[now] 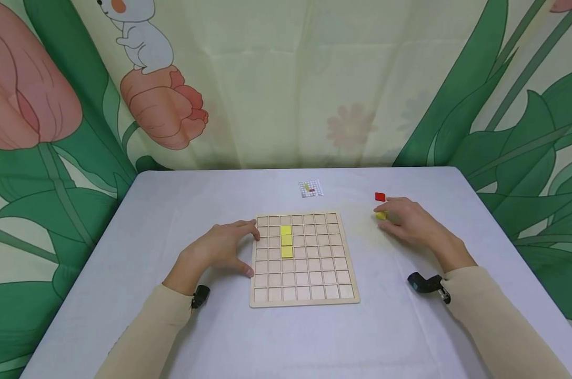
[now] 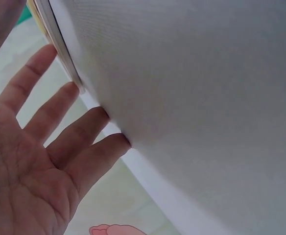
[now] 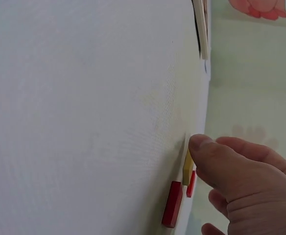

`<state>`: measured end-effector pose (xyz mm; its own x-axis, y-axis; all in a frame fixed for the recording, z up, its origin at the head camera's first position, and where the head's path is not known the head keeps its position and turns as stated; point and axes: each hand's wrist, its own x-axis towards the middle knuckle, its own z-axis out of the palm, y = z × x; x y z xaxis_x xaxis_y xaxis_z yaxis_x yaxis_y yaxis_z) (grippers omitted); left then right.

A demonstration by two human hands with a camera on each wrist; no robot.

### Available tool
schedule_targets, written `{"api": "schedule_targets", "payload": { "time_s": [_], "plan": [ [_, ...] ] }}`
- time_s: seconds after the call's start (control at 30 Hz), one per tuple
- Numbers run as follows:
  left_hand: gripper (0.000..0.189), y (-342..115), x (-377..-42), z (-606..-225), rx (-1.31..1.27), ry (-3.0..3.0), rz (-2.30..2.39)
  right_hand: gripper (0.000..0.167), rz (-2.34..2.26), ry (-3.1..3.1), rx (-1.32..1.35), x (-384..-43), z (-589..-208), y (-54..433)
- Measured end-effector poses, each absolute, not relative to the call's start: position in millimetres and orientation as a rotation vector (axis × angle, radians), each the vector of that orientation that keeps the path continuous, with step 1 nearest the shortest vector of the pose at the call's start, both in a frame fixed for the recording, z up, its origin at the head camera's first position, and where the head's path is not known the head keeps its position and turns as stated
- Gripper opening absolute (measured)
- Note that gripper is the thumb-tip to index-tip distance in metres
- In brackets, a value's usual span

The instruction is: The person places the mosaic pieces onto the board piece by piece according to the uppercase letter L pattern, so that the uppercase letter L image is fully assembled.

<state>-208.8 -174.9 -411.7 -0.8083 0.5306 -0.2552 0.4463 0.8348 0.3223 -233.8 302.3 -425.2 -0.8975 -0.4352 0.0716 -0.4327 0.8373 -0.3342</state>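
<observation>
A square wooden grid board (image 1: pixel 304 304) lies on the table, with three yellow tiles (image 1: pixel 287 241) set in one column. My left hand (image 1: pixel 219 247) is spread at the board's left edge, thumb and fingertips right at its rim. In the left wrist view, the fingers (image 2: pixel 37 66) reach toward the board's side (image 2: pixel 59 44). To the right of the board, my right hand (image 1: pixel 409 221) pinches a yellow tile (image 3: pixel 187 169) between thumb and fingers, low over the cloth. Beside that tile lies a red tile (image 3: pixel 172 204); another red tile (image 3: pixel 191 185) shows behind it.
A small card (image 1: pixel 311 188) printed with a coloured grid lies behind the board. White cloth covers the table (image 1: pixel 210 347). A patterned curtain (image 1: pixel 276 84) hangs along the table's far edge. Each wrist carries a small black camera (image 1: pixel 425 283).
</observation>
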Motion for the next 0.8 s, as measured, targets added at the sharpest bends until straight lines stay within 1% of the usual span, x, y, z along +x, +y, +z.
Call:
{"api": "schedule_targets", "payload": {
  "time_s": [0.37, 0.53, 0.8],
  "plan": [
    [0.076, -174.9, -208.9, -412.5, 0.727, 2.675, 0.353, 0.04, -0.491, 3.002, -0.568, -240.0, -425.3, 299.8],
    [0.077, -175.2, -207.9, -412.6, 0.718, 2.675, 0.35, 0.042, -0.517, 2.996, -0.553, -240.9, -426.2, 298.0],
    [0.076, -174.7, -207.6, -409.5, 0.732, 2.676, 0.348, 0.044, -0.733, 2.947, -0.552, -235.3, -425.9, 294.6]
  ]
}}
